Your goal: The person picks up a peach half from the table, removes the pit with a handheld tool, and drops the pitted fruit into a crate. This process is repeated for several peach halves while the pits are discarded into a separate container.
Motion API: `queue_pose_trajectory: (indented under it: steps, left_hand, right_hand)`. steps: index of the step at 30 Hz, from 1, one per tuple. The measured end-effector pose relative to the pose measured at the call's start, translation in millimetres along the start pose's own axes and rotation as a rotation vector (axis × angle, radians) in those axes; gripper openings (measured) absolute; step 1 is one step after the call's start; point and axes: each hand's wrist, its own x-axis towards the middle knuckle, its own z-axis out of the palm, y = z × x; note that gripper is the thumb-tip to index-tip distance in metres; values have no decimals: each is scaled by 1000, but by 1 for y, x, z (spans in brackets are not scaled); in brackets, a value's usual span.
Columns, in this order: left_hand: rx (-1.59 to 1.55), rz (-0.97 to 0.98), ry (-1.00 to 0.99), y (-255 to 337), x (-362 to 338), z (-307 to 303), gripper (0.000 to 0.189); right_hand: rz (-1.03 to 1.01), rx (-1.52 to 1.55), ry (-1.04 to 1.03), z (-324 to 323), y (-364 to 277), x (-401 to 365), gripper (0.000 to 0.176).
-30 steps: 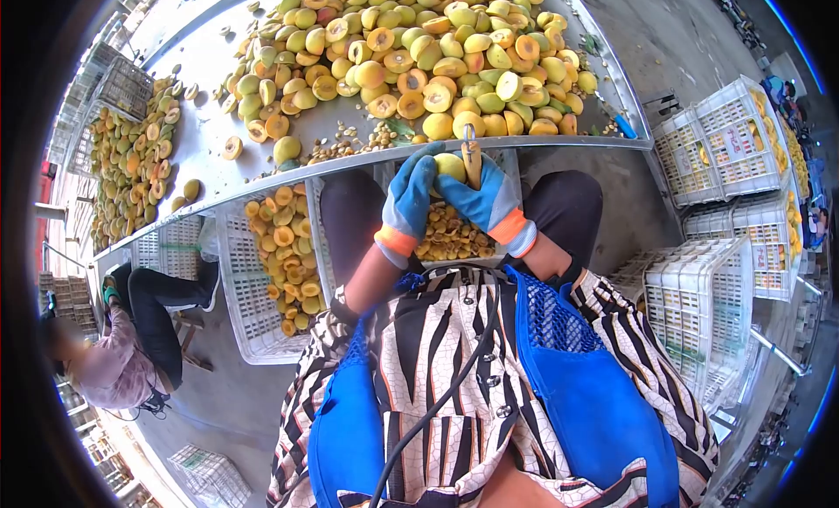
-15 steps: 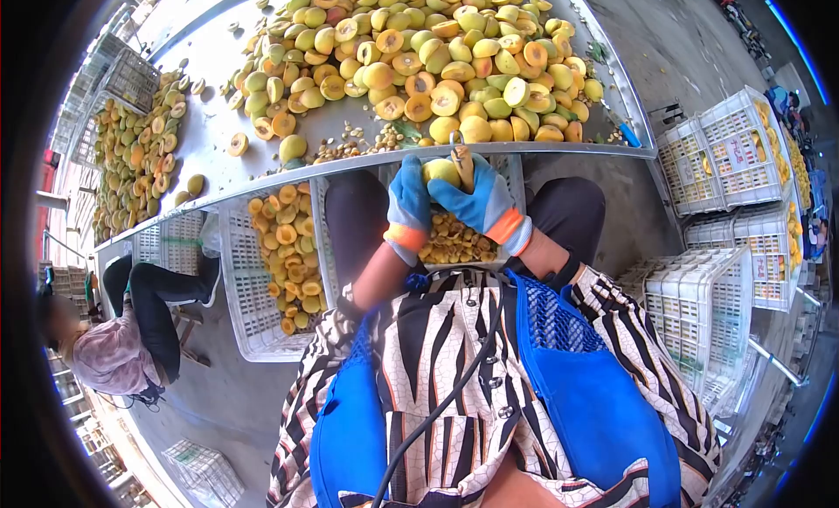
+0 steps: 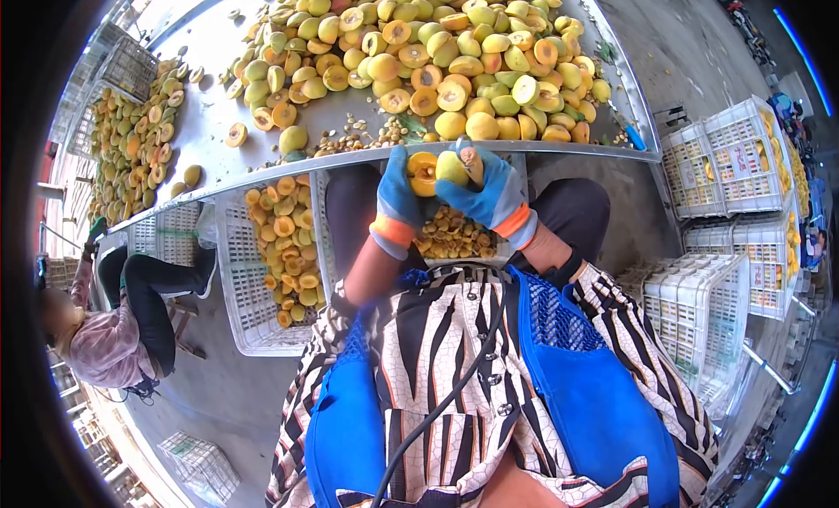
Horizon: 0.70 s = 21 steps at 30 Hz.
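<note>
Both my hands wear blue gloves with orange cuffs and meet just below the metal table's front edge point(image 3: 350, 161). My left hand point(image 3: 398, 193) holds one half of a split yellow fruit point(image 3: 423, 172), its orange cut face showing. My right hand point(image 3: 489, 193) grips the other half point(image 3: 452, 167) together with a small wooden-handled knife point(image 3: 473, 163). A large heap of whole and halved yellow fruit point(image 3: 454, 54) lies on the table right behind my hands. Loose pits point(image 3: 358, 137) are scattered near the edge.
A white crate of fruit halves point(image 3: 280, 246) stands left of my knees, another with halves point(image 3: 454, 233) under my hands. Stacked white crates point(image 3: 725, 158) are at the right. A second person point(image 3: 114, 333) sits at the left beside another fruit pile point(image 3: 131, 150).
The fruit that was whole between my hands has come apart into two halves, one in each hand. The person at the left has leaned and raised an arm.
</note>
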Motion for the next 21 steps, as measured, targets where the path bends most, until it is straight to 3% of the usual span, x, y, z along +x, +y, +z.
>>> queue_pose_trajectory:
  steps: [2,3,4,6,8,10,12,14,16,19,21]
  left_hand:
    - [-1361,-436,54,17,7,-10,39]
    - [-604,-286,-8,10,10,-11,43]
    - [-603,-289,-10,4,10,-14,43]
    - [-1329,-611,16,7,16,-20,43]
    - [-1169,-621,48,16,23,-23,48]
    - [-1534,-871,161,17,25,-30,45]
    - [-1568,-882,178,15,22,-30,50]
    - [-1496,-913,200,17,23,-28,51]
    - [-1481,-891,165,10,20,-19,52]
    - [-1392,-815,166,12,14,-9,53]
    - [-983,-409,211,30,8,-8,55]
  right_hand:
    - [37,-32,26,-10,11,18,53]
    - [81,-67,56,-17,12,31,54]
    - [183,-199,14,-27,12,43,53]
    - [233,-581,-94,-33,77,53,49]
    - [122,-666,-34,-37,91,49,45]
    - [2,-745,11,-36,94,48,41]
    - [199,-525,-33,-30,56,36,33]
    - [185,-385,-123,-18,22,14,28]
    - [44,-272,-176,-8,-12,-7,21]
    - [39,-317,-215,1,-14,-22,19]
    - [153,-328,-280,2,-11,-23,21]
